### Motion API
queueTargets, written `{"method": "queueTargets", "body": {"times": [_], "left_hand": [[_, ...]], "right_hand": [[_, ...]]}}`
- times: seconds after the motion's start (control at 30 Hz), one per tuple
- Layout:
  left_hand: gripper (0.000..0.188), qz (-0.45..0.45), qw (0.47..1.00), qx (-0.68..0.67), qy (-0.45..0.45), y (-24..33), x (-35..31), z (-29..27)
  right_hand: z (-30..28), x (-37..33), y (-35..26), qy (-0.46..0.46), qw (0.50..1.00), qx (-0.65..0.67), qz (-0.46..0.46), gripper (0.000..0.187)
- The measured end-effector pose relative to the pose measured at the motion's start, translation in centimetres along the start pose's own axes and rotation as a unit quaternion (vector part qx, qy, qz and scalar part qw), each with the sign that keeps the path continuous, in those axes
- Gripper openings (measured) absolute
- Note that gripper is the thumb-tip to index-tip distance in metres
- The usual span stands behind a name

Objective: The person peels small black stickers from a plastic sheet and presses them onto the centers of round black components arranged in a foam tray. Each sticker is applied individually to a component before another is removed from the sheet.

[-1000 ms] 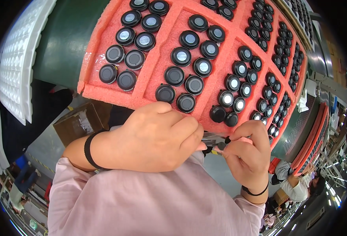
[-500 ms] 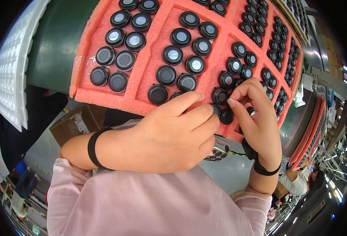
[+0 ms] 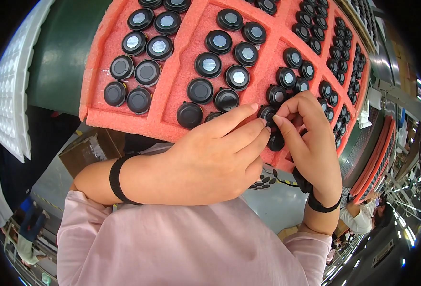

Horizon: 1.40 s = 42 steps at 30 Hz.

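1. Two hands, your left hand (image 3: 215, 161) and right hand (image 3: 314, 138), flank one black puck (image 3: 266, 112) in the pink tray (image 3: 129, 124), third compartment from the left along its near edge.
2. From the middle of your right hand, the puck lies at ten o'clock; from your left, between one and two. The right is a little nearer.
3. Your right thumb tip overlaps the puck's rim at about four o'clock; your left fingertips sit just beside it, around eight.
4. It looks round from above, so it shows you no long axis.
5. Your right grip is bent, thumb toward index; you cannot tell whether it pinches the puck. Your left fingers are loosely spread, undersides hidden; their hold cannot be told.
6. A second puck (image 3: 276, 142) lies between five and six o'clock from the first.
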<state>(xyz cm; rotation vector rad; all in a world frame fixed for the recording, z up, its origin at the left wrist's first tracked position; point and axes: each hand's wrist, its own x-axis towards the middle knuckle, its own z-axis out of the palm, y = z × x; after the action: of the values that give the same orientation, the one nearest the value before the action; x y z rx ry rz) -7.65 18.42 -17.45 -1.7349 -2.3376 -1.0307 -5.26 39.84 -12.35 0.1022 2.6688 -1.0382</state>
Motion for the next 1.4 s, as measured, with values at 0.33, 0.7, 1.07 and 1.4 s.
{"method": "queueTargets", "body": {"times": [0.33, 0.7, 1.07, 1.4], "left_hand": [[0.025, 0.003, 1.0, 0.007, -0.015, 0.0, -0.1, -0.1], [0.028, 0.004, 1.0, -0.011, -0.024, 0.0, -0.3, -1.6], [0.026, 0.036, 0.999, 0.019, 0.016, 0.4, -0.6, -1.9], [0.022, 0.007, 0.998, -0.035, 0.055, 0.6, -0.5, -1.1]], "right_hand": [[0.3, -0.1, 0.4, 0.001, 0.999, -0.039, -0.012, 0.012], [-1.7, -3.2, 0.0, -0.012, 0.997, -0.002, -0.082, 0.019], [-1.9, -7.2, 0.8, -0.049, 0.992, 0.11, -0.037, 0.03], [-1.2, -7.4, 1.5, 0.05, 0.975, -0.055, -0.209, 0.034]]}}
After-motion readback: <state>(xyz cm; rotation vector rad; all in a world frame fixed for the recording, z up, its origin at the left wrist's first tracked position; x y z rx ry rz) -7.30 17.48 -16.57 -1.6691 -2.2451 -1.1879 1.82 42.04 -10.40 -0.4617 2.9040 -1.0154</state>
